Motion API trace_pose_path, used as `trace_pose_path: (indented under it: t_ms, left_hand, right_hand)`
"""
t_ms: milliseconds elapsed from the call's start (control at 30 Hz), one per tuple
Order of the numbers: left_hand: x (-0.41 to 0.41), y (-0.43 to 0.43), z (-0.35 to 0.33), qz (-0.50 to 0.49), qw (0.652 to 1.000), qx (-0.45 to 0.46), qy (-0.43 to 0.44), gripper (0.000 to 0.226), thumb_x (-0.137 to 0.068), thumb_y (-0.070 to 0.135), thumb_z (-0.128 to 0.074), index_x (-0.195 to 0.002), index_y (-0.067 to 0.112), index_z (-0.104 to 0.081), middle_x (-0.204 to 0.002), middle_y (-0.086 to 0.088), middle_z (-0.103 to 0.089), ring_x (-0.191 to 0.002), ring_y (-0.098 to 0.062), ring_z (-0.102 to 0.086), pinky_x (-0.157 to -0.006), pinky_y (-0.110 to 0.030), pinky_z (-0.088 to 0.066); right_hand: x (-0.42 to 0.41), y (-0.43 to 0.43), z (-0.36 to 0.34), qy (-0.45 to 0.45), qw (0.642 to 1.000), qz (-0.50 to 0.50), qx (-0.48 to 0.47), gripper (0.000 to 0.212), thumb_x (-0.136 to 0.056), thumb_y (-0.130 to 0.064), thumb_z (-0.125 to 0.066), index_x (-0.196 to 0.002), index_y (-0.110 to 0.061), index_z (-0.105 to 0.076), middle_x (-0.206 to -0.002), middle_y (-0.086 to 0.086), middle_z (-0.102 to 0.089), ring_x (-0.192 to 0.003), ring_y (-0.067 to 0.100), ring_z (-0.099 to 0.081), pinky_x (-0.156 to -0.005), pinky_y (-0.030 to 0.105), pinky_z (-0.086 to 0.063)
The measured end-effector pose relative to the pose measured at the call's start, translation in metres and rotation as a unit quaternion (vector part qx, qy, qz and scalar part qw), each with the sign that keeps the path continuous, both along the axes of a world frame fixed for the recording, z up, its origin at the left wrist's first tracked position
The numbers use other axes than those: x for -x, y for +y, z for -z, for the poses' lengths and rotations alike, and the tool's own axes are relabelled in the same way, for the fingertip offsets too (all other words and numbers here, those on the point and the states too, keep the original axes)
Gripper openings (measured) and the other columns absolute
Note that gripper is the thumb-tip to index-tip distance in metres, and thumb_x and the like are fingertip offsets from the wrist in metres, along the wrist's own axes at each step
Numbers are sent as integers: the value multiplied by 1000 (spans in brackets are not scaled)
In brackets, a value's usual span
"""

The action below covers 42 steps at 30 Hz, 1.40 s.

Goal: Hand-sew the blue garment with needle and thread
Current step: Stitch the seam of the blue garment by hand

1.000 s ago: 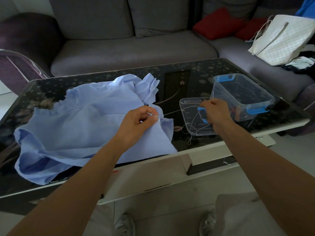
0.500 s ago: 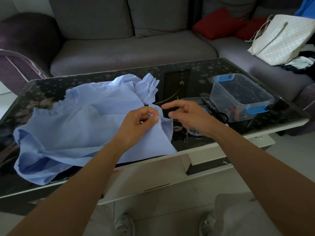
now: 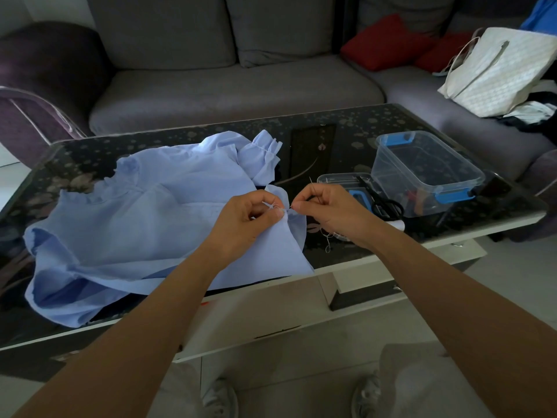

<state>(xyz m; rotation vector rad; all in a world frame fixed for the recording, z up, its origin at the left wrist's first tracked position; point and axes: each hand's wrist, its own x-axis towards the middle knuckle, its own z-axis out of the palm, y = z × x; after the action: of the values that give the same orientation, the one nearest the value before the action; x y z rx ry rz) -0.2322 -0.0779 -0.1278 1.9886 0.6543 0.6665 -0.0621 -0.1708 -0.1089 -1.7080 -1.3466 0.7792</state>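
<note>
Where the blue garment (image 3: 126, 224) lies spread over the left half of the table (image 3: 310, 146), its near hem hangs over the front edge and a gathered cuff rises toward the middle. A fold of its right-hand edge is lifted off the glass, near the middle of the front edge, and both hands meet there. The left hand (image 3: 250, 218) has its fingers curled, with thumb and forefinger pinching the fold. The right hand (image 3: 328, 212) sits just beside it, almost touching, its fingers curled and its thumb and forefinger pressed together at the cloth. The thin needle (image 3: 313, 184) stands up from the top of the right hand's curled fingers, tip pointing away from the person. A loose tangle of pale thread (image 3: 327, 239) trails under the right wrist toward the front edge.

Behind the right hand a flat clear lid (image 3: 340, 179) lies on the glass with black scissors (image 3: 382, 200) resting on it. Touching the lid, toward the right end of the table, stands a clear box (image 3: 428, 173) with blue clips. Beyond the far edge runs a grey sofa (image 3: 235, 89), carrying red cushions (image 3: 388, 40) and a white bag (image 3: 497, 70) on its right section.
</note>
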Motion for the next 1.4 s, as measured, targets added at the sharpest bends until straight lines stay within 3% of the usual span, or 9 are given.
trace_pose_path:
  t_ms: [167,333,400,533,667,833,1000,1233,1400]
  left_hand:
    - [-1,-1,-2,-2,1000,-3,-1,7,-94,16,-61,-90,17,-66,-80,-12,-70,-76,-15,-61,-72,-10,-46]
    - [0,-2,-2,-13,1000,4,-9,12,-94,17,-62,-85,23,-67,-79,-14,-70,-74,-19,-61,-70,-12,-45]
    - [0,-1,-1,-10,1000,14,-8,8,-93,19,-64,-87,19,-69,-78,-15,-70,-72,-23,-62,-70,-19,-47]
    - [1,-1,0,-25,1000,15,-4,8,-91,19,-67,-90,12,-70,-70,0,-69,-65,-5,-60,-67,-13,-46]
    - [1,-2,0,-40,999,19,-5,7,-90,19,-69,-92,13,-71,-74,3,-70,-70,-7,-63,-70,-16,-46]
    - [1,-3,-2,-33,999,4,-7,5,-88,19,-70,-88,14,-70,-75,4,-71,-69,-4,-64,-70,-15,-49]
    - [1,-2,-2,-35,999,19,-4,10,-87,21,-71,-96,18,-71,-78,-3,-74,-76,-9,-67,-74,-15,-51]
    - [3,-3,-4,-31,998,13,-51,8,-87,14,-70,-83,19,-73,-79,3,-72,-73,-4,-65,-72,-13,-49]
    - [2,-1,-5,-38,998,-5,-39,11,-89,17,-69,-81,23,-71,-81,2,-71,-76,-4,-64,-74,-14,-50]
  right_hand:
    - [1,-1,-1,-10,1000,14,3,9,-96,-13,-58,-102,-11,-64,-51,-20,-58,-46,-8,-52,-53,4,-39]
    - [5,-2,-9,45,998,31,5,16,-96,-18,-58,-111,-17,-64,-66,-14,-57,-43,-9,-50,-41,5,-34]
    - [10,-2,-9,41,999,-6,11,9,-93,-21,-63,-99,-16,-67,-59,-14,-59,-44,-3,-49,-47,7,-38]
    - [10,0,0,30,999,-14,10,9,-89,-20,-68,-82,-24,-64,-68,-3,-63,-60,3,-55,-72,18,-50]
    - [8,0,-1,30,999,-10,-13,11,-91,-14,-65,-84,-22,-64,-59,-16,-64,-56,-5,-57,-63,7,-46]
    - [12,-1,-1,46,999,-23,-13,1,-89,-18,-67,-89,-19,-66,-60,3,-53,-44,1,-45,-51,8,-40]
    - [8,0,4,31,999,-12,-37,8,-89,-18,-68,-83,-23,-66,-77,18,-64,-63,13,-54,-63,13,-48]
    - [8,-1,5,29,998,-21,-44,4,-91,-19,-66,-89,-21,-63,-75,17,-62,-59,10,-52,-60,13,-45]
    - [-3,3,10,19,1000,16,-5,13,-98,-12,-41,-108,-13,-50,-73,-7,-46,-55,-2,-47,-51,12,-37]
